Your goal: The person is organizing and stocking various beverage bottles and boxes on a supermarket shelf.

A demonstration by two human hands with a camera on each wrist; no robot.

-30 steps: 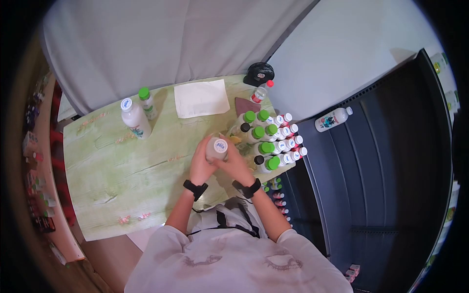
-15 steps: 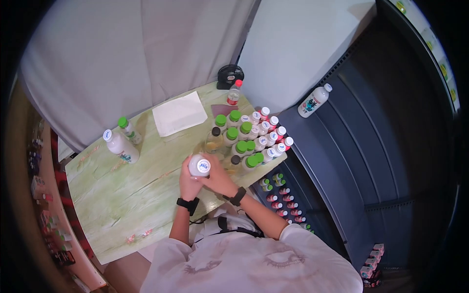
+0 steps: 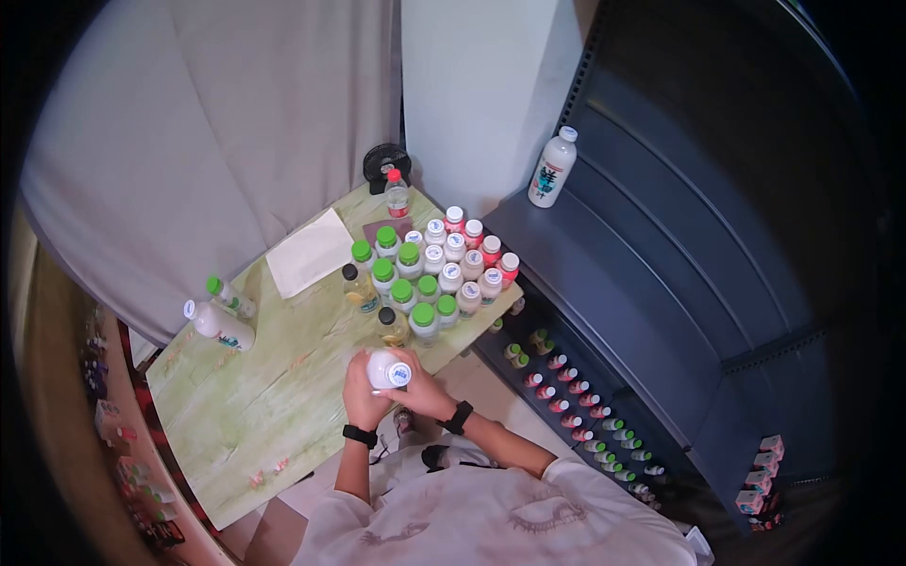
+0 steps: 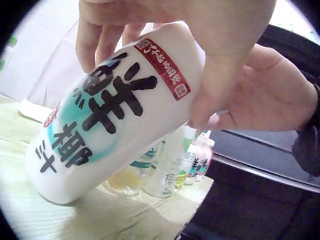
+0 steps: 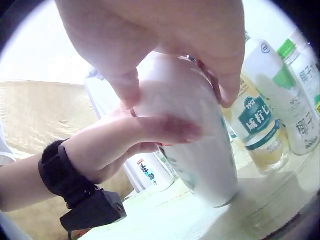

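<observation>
The fingers of the left hand (image 3: 361,396) and right hand (image 3: 429,391) wrap together around one large white bottle (image 3: 380,366), gripping it near the shoulder. It leans, its white cap just by the right fingers and its base lower, over the desk (image 3: 283,387); whether the base touches, I cannot tell. Its label carries big black characters on a turquoise patch, with a red strip close to the left fingers. Just behind the fingers, on the wrists, sit a left dark band (image 3: 360,436) and a right dark band (image 3: 459,418).

Just beyond the fingers stand two black-capped bottles (image 3: 394,327) with yellowish contents. Past them is a group of green-capped bottles (image 3: 423,321), then, farther and to the right of the fingers, white-capped bottles (image 3: 469,297) and pink-labelled bottles (image 3: 508,271). Off to the left of the fingers, another large white bottle (image 3: 225,327) stands beside a slim green-capped bottle (image 3: 233,299). Beyond the fingers to the left lies a pale sheet (image 3: 311,255). Well right of the fingers and lower than the desk are rows of small bottles (image 3: 567,406). Far ahead are a red-capped bottle (image 3: 396,199) and a black fan (image 3: 386,166); ahead and to the right, a white labelled bottle (image 3: 553,172) stands upright on a dark shelf (image 3: 604,283).
</observation>
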